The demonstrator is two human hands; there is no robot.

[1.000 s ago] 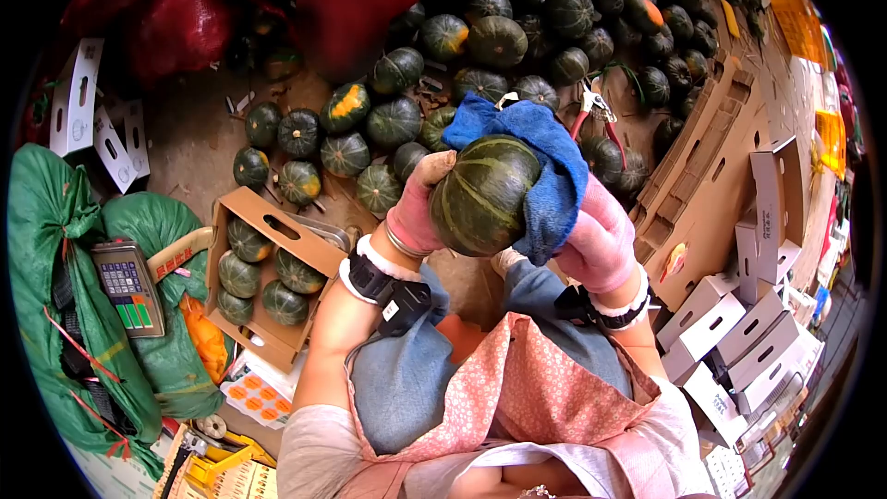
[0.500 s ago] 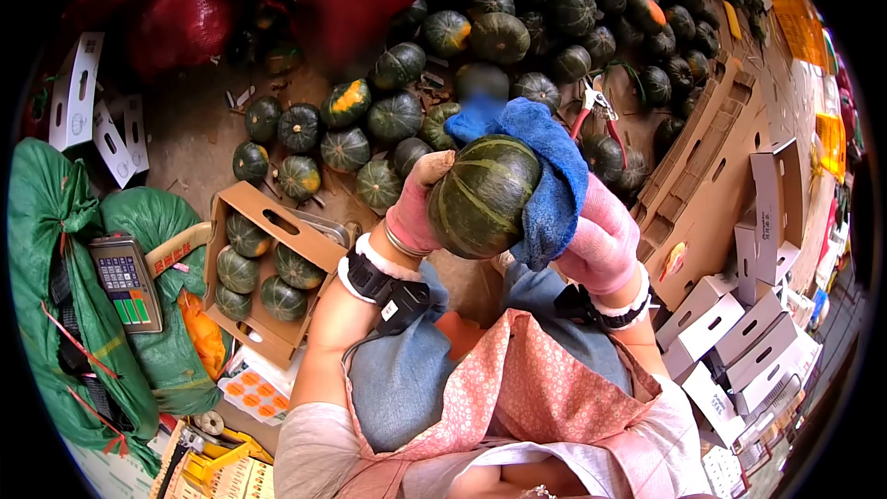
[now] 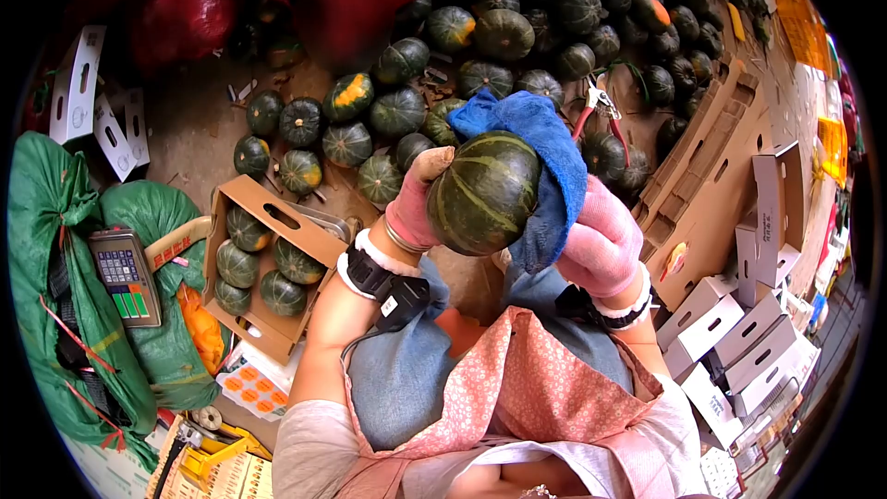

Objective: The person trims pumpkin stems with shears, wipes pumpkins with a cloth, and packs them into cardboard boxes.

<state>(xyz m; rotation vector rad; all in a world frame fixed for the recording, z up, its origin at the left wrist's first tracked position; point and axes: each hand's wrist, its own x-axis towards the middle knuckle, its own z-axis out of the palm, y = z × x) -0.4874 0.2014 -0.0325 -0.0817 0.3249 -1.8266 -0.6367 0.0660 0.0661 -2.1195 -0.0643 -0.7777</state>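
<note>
A dark green pumpkin with paler stripes is held up in front of my lap. My left hand, in a pink glove with a bare-looking thumb tip, grips its left side. Against the pumpkin's right side lies a blue cloth. My right hand, also pink-gloved, is closed on this cloth and presses it to the skin; part of its fingers is hidden behind the cloth. Below and left, an open cardboard box contains several pumpkins.
Many pumpkins cover the floor ahead. Red-handled pruning shears stand among them. Flattened cardboard and white boxes are on the right. Green sacks, a scale display and a sticker sheet are at left.
The blue cloth has shifted slightly on the pumpkin, its upper part now spreading further left. Both hands keep their hold, and the pumpkin stays nearly in place.
</note>
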